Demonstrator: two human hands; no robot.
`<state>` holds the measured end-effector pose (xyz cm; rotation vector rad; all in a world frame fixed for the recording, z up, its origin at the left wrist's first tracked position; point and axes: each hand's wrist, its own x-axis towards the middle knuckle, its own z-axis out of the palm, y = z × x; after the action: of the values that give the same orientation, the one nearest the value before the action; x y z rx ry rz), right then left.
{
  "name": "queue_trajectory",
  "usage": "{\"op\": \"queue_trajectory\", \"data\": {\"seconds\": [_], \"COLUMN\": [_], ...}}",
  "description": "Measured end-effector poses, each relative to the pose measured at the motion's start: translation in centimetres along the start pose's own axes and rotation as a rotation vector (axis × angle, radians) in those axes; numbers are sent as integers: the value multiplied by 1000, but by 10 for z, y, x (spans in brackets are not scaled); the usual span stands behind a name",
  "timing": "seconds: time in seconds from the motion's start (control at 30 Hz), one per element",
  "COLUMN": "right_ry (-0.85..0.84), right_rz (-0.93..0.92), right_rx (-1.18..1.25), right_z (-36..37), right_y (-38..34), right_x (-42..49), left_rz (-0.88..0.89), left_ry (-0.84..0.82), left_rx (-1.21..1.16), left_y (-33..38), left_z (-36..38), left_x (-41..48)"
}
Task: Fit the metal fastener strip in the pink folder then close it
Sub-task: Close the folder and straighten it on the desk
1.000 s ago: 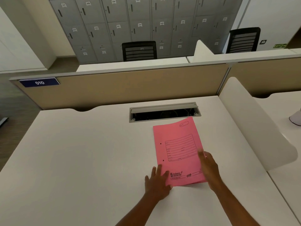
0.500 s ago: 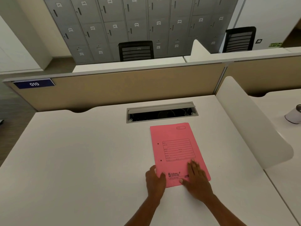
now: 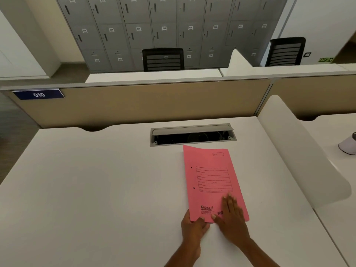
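The pink folder (image 3: pixel 210 180) lies closed on the white desk (image 3: pixel 96 189), printed cover up, with two punched holes near its left edge. My left hand (image 3: pixel 193 227) pinches its near left corner, fingers curled over the bottom edge. My right hand (image 3: pixel 231 214) rests flat, palm down, on the cover's lower right part. The folder's far left corner is slightly lifted. No metal fastener strip shows.
An open cable tray slot (image 3: pixel 192 134) sits in the desk just beyond the folder. A beige partition (image 3: pixel 154 101) closes the back, a white curved divider (image 3: pixel 300 151) the right side. A white cup (image 3: pixel 348 144) stands on the neighbouring desk.
My right hand slid from the folder's right edge onto its lower cover. The left hand curled onto the near left corner. The folder turned a little straighter and nearer.
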<state>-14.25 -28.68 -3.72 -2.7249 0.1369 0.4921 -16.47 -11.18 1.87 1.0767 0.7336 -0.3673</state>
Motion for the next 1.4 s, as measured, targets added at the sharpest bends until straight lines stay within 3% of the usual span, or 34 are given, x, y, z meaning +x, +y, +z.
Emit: {"op": "queue_trajectory", "data": {"seconds": [0.13, 0.4, 0.53, 0.73, 1.07, 1.4], "right_ry": [2, 265, 162, -13, -84, -78], "right_rz": [50, 275, 370, 251, 208, 281], "right_rx": [57, 601, 920, 1161, 1240, 1177], "right_z": [-7, -19, -47, -52, -34, -15], "right_y": [-16, -45, -88, -157, -281, -330], "right_x": [-3, 6, 7, 34, 104, 153], "left_rz": [159, 274, 318, 363, 370, 282], "left_ry": [69, 59, 73, 134, 292, 409], "left_rx": [92, -16, -92, -136, -149, -80], "left_y": [9, 60, 98, 150, 243, 287], "left_z": [5, -45, -94, -153, -223, -245], "left_x": [-1, 12, 27, 44, 93, 147]}}
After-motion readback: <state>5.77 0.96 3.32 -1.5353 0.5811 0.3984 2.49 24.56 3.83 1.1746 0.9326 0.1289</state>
